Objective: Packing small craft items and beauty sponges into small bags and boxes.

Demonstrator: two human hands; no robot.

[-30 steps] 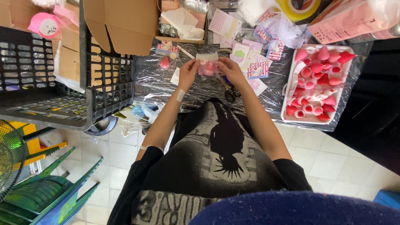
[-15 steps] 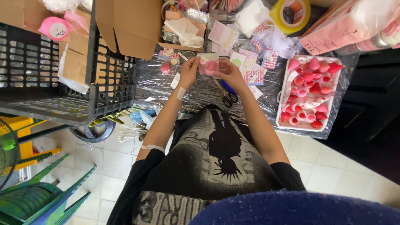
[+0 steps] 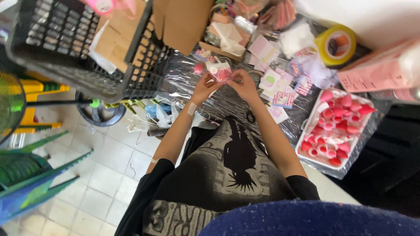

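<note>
Both hands meeting at upper centre of the frame, as half a second ago. Left hand (image 3: 202, 85) and right hand (image 3: 242, 83) closed with fingers around a small clear bag (image 3: 219, 71) with something pink inside, held just above the worktop (image 3: 192, 76). Bag now slightly more upright between the fingers; probably being closed or adjusted. White tray (image 3: 306, 150) of pink pieces at right, yellow tape roll (image 3: 334, 43) at upper right, black crate (image 3: 65, 48) at upper left.

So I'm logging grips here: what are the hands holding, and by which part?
Both hands, left hand and right hand, hold a small clear packet with pink contents by its lower edge, one at each side.
</note>
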